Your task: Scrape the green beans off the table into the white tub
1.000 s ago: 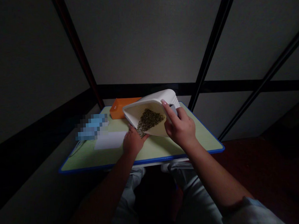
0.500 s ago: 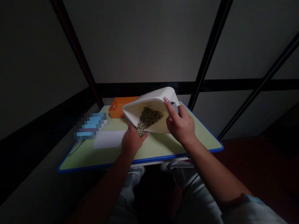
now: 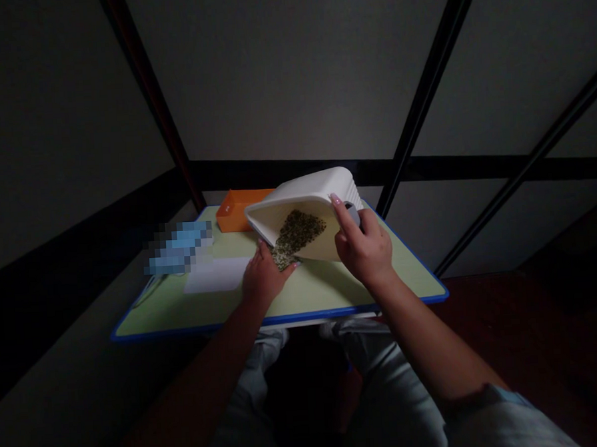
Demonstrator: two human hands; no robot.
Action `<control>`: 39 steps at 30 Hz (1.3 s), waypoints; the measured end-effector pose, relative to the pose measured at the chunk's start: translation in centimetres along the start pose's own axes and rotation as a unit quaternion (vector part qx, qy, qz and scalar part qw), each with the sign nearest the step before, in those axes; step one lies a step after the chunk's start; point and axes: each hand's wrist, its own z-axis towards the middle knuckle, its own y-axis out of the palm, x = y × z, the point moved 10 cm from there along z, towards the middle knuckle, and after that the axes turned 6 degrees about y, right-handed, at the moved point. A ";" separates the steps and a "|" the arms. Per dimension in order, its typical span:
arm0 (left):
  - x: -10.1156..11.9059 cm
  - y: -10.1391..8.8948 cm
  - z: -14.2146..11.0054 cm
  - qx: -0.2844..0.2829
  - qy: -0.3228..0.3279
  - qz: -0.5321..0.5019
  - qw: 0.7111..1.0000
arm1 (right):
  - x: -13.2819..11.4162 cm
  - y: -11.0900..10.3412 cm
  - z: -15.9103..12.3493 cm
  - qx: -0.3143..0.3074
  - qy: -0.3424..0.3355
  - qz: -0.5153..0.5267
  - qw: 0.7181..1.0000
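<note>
A white container (image 3: 316, 184), tipped over the green tabletop (image 3: 183, 318) with dark granules (image 3: 299, 231) at its mouth, bears no writing I can make out; the right hand (image 3: 367, 246) is closed around its grey handle (image 3: 353, 214). The left hand (image 3: 265, 275), half open, cups granules at the lip, between white paper (image 3: 214, 276) and container, with an orange box (image 3: 235, 215) behind.

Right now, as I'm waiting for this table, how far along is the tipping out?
Partway, it seems. Done: the white bin is tipped and some grains sit at its lip. In hand: the right hand grips the bin while the left hand is cupped at the lip. Left: a heap of grains inside the bin.
</note>
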 end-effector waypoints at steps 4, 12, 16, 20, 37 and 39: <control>-0.1 0.2 0.0 -0.003 -0.004 0.002 1.000 | 0.3 0.2 0.0 -0.001 0.008 0.007 1.000; 0.0 0.2 0.0 -0.005 0.000 0.006 1.000 | 0.8 0.2 0.1 0.002 0.020 -0.005 1.000; -0.2 0.3 0.0 -0.002 -0.002 0.013 1.000 | 1.4 0.7 -0.1 -0.009 0.030 0.000 1.000; -0.2 0.4 0.1 0.000 0.003 0.018 1.000 | 1.8 0.8 -0.1 -0.004 0.031 -0.003 1.000; -0.1 0.4 0.0 -0.008 0.004 0.025 1.000 | 2.6 0.9 -0.1 0.023 0.021 -0.034 0.999; -0.1 0.4 0.0 -0.005 0.007 0.026 1.000 | 2.7 0.9 -0.1 0.031 0.019 -0.032 0.999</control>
